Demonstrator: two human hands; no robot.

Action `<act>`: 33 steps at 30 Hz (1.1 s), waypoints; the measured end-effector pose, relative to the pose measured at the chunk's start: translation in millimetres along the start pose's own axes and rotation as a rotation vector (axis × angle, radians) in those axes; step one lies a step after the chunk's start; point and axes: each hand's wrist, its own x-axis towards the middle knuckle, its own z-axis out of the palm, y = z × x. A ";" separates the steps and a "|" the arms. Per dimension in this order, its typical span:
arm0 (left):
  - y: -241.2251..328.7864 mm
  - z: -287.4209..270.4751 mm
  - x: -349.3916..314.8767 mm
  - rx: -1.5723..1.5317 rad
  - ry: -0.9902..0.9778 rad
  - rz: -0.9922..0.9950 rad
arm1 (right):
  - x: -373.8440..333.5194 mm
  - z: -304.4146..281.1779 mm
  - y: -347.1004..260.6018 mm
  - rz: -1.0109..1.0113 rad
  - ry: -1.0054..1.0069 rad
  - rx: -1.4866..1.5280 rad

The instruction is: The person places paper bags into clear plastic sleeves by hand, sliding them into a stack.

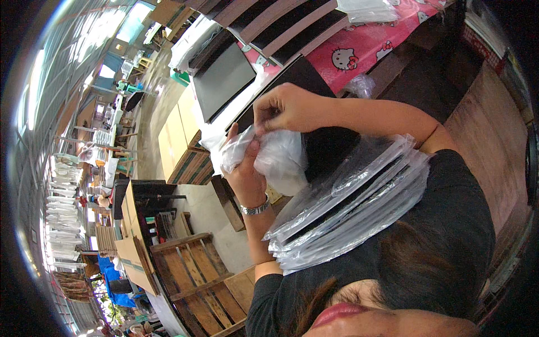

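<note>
My left hand [245,175], with a metal watch on its wrist, is closed on crumpled, translucent white plastic [283,157]. At the plastic's upper edge, the fingers of my right hand [289,109] are pinched together, and they appear to hold it too. What lies between those fingertips is too small to make out. Against my chest, below both hands, rests a stack of clear plastic sleeves [348,213] with dark flat pieces showing through. Just beyond my hands a flat black panel [222,81] lies on white sheeting.
Rows of black and brown flat pieces [286,28] lie at the far side, beside a pink printed cloth [351,56]. Cardboard boxes [179,143] stand to the left. A wooden pallet [193,275] is at lower left. Hanging white items [62,219] line the far left.
</note>
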 end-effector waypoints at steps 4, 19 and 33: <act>-4.6 2.6 -1.0 -0.027 0.041 -0.059 | -0.9 -6.1 4.8 0.099 0.105 -0.009; -19.8 20.0 -2.7 -0.102 -0.053 -0.126 | -1.7 -2.3 6.0 -0.002 0.343 0.204; -20.1 -117.2 -55.0 -0.036 -0.547 -0.343 | -56.2 -55.2 31.3 0.235 -0.593 0.563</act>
